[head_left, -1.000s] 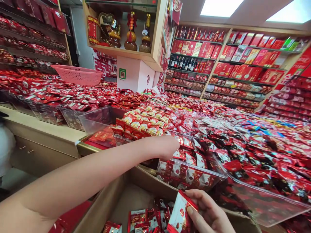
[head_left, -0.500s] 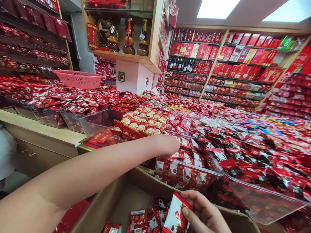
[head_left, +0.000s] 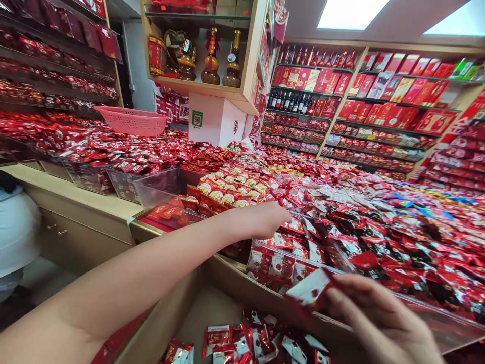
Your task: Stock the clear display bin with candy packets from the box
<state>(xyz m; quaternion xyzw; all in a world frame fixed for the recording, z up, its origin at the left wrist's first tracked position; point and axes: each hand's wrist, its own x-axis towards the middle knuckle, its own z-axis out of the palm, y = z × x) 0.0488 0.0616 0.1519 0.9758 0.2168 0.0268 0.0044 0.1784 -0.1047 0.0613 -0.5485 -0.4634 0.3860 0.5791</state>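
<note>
Between the thumb and fingers of my right hand [head_left: 379,313] is a red and white candy packet [head_left: 312,290], slightly blurred, held above the near rim of a clear plastic bin [head_left: 291,268]. Similar white and red packets are stacked neatly inside that bin. My left hand [head_left: 271,220] reaches across to the bin's far left part, over the packets; its fingers point away from me and are hidden. Beneath both arms stands an open cardboard box [head_left: 212,298] with several loose red and white packets [head_left: 242,344] at its bottom.
Clear bins heaped with red candy packets [head_left: 397,247] spread to the right. To the left are a partly filled bin [head_left: 162,189], a pink basket [head_left: 132,121] and a counter edge [head_left: 76,194]. Part of a person in white [head_left: 18,227] shows at far left.
My right hand has risen and moved right with the candy packet, from over the box to the bin's front edge. My left hand has shifted slightly over the bin. The view has swung slightly left.
</note>
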